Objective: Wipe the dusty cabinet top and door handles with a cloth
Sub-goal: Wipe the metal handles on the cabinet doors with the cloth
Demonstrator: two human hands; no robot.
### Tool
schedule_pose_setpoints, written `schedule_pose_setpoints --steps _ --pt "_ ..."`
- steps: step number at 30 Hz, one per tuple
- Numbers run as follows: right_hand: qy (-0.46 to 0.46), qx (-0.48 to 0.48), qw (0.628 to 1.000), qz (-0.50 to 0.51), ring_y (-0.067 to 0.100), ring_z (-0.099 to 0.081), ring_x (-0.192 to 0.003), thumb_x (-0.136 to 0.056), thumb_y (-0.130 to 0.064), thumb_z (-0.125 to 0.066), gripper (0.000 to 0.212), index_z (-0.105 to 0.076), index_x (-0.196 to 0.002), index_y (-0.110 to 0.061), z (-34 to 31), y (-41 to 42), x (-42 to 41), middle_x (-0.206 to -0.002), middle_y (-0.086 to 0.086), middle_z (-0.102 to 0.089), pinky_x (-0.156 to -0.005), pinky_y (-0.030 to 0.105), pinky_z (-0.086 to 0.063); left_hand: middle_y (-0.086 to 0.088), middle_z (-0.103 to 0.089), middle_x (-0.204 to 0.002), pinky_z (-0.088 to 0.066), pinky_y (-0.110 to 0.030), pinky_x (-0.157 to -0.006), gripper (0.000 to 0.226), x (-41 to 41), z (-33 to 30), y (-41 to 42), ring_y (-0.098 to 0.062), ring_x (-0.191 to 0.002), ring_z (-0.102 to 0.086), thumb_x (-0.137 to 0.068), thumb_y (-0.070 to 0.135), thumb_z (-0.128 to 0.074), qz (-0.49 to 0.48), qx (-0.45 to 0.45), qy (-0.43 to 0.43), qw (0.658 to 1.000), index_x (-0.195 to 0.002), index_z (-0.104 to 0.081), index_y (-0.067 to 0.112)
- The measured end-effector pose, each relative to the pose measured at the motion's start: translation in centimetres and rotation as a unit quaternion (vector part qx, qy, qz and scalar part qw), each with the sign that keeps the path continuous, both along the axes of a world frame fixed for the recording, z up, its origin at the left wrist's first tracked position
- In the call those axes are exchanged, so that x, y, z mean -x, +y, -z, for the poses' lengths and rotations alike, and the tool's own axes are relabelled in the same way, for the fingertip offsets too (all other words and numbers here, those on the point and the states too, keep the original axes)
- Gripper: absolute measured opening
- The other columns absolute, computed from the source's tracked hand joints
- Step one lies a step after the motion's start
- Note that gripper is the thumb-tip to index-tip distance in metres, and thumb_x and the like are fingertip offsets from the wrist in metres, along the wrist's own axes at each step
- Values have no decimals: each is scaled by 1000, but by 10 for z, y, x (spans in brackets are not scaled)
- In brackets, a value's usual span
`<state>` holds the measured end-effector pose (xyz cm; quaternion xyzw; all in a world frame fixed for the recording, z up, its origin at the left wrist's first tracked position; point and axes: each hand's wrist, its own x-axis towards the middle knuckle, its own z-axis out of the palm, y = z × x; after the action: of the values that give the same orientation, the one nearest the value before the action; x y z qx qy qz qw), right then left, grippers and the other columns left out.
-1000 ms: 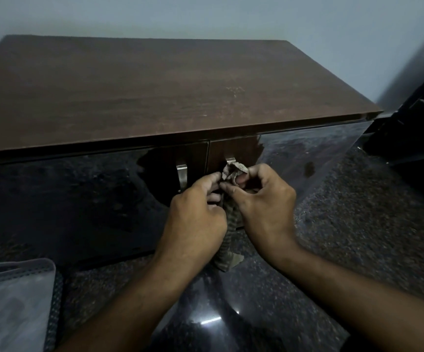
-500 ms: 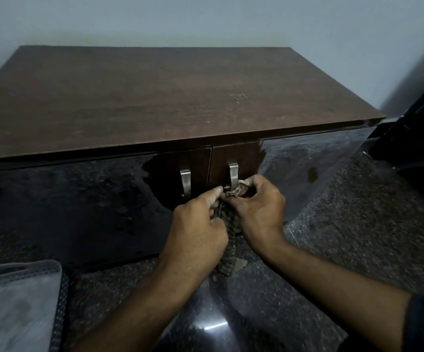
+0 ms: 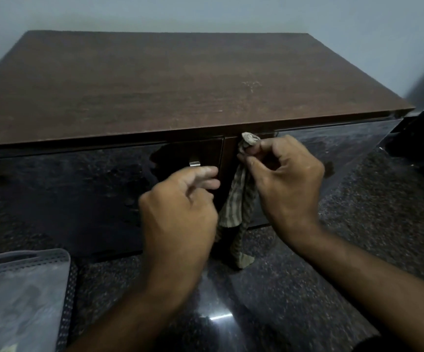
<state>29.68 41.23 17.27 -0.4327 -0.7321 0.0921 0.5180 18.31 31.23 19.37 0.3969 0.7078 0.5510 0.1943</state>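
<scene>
Right hand [image 3: 285,177] pinches striped grey-beige cloth [image 3: 238,196] under dark wooden cabinet's [image 3: 155,85] front edge; left hand [image 3: 180,199] fingers loosely curled, holding nothing. Risk: dangling tail slips free, steel left-door handle [image 3: 194,160] stays dusty.

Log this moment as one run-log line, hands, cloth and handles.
right hand: pinches cloth at right door | left hand: holds nothing | left handle: bare | right handle: hidden

Speckled glossy floor [image 3: 358,237] under cabinet [image 3: 53,199] and, seemingly, perforated basket [image 3: 66,288].
</scene>
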Motion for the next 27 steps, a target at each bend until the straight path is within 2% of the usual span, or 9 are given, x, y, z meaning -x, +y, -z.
schedule_pose_setpoints --steps 2,4,7,10,16,19,22,24,27 --pt "-13 -22 1000 -10 6 -56 -72 -77 -2 -79 11 -70 -81 -6 -1 0 3 -79 3 -65 -67 6 -40 13 -74 -76 -56 -21 -63 44 12 1 0 1 -69 -69 -81 -5 -50 -50 -13 -24 998 -94 -76 29" --pt "-20 -50 997 -50 7 -55 -75 -80 1 -77 8 -70 -83 -4 -2 -2 7 -81 5 -65 -72 4 -39 14 -75 -77 -55 -28 -62 42 24 4 1 -2 -66 -67 -80 -1 -49 -82 -9 -61 995 -88 -74 32" --pt "-22 -93 988 -125 20 -62 -79 -86 4 -72 2 -70 -87 4 -1 -8 23 -86 13 -65 -76 17 -47 11 -76 -82 -55 -27 -69 42 28 6 3 -3 -74 -71 -84 -2 -50 -95 2 -104 990 -88 -73 33" --pt "-57 -102 976 -182 28 -63 -85 -90 5 -67 8 -69 -97 6 7 -16 43 -94 17 -66 -80 35 -52 9 -77 -83 -56 -27 -72 40 24 4 4 -2 -77 -73 -87 -4 -52 -89 2 -122 989 -92 -75 30" --pt "-141 -88 968 -189 31 -60 -95 -94 0 -62 22 -63 -116 5 8 -12 39 -107 19 -60 -79 43 -52 10 -77 -84 -58 -29 -77 39 20 9 9 -5 -81 -73 -88 -2 -52 -91 -2 -160 983 -93 -74 30" --pt "-164 -104 967 -162 34 -61 -95 -94 2 -62 21 -63 -114 7 14 -13 34 -109 21 -61 -77 45 -53 9 -77 -88 -57 -27 -75 38 16 10 10 -5 -83 -73 -90 -2 -52 -77 5 -169 982 -98 -74 28" --pt "-157 -88 969 -169 31 -63 -91 -93 5 -61 15 -65 -107 7 25 -18 34 -103 20 -64 -79 39 -54 8 -77 -91 -57 -27 -77 37 18 12 11 -6 -84 -73 -90 -4 -52 -80 2 -168 983 -101 -74 24" --pt "-160 -55 968 -184 29 -61 -81 -88 9 -63 8 -64 -93 3 36 -16 31 -91 16 -62 -73 39 -54 7 -77 -89 -58 -28 -77 37 18 11 11 -7 -82 -74 -91 -4 -51 -84 1 -173 981 -99 -75 22" --pt "-201 -20 961 -189 26 -57 -72 -81 13 -68 15 -61 -82 -1 49 -11 28 -82 13 -59 -63 44 -52 4 -76 -88 -58 -28 -74 37 18 10 9 -10 -80 -74 -91 -5 -50 -85 3 -181 980 -97 -74 22"
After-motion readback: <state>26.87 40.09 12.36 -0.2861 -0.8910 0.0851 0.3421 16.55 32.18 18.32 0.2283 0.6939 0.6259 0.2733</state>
